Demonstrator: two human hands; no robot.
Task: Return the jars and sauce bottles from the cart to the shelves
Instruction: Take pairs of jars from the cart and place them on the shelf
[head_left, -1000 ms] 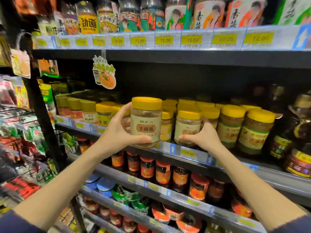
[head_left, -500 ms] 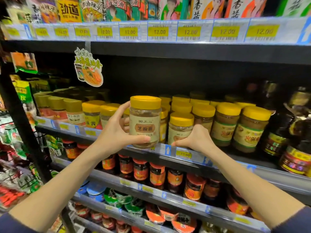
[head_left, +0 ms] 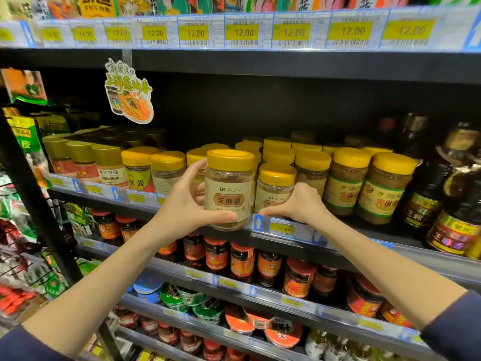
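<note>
The yellow-lidded sesame paste jar [head_left: 229,188] stands upright at the front edge of the middle shelf [head_left: 291,231], gripped in your left hand [head_left: 182,204]. Your right hand [head_left: 299,204] wraps a matching jar [head_left: 276,188] just beside it.

**Shelf count: jars, tags and hands**

Two hands are up at the middle shelf [head_left: 286,231]: the left hand [head_left: 182,204] and the right hand [head_left: 302,204]. One yellow-lidded jar [head_left: 229,188] sits in the left hand. Left of that hand, the front row shows three gold-lidded jars [head_left: 80,162] and two yellow-lidded ones [head_left: 153,170]. Right of the right hand stand two green-labelled jars [head_left: 364,186], then dark sauce bottles [head_left: 453,217], too blurred to count. Above both hands, seven price tags [head_left: 243,32] read 12.00, and one paper sign [head_left: 128,92] hangs.
</note>
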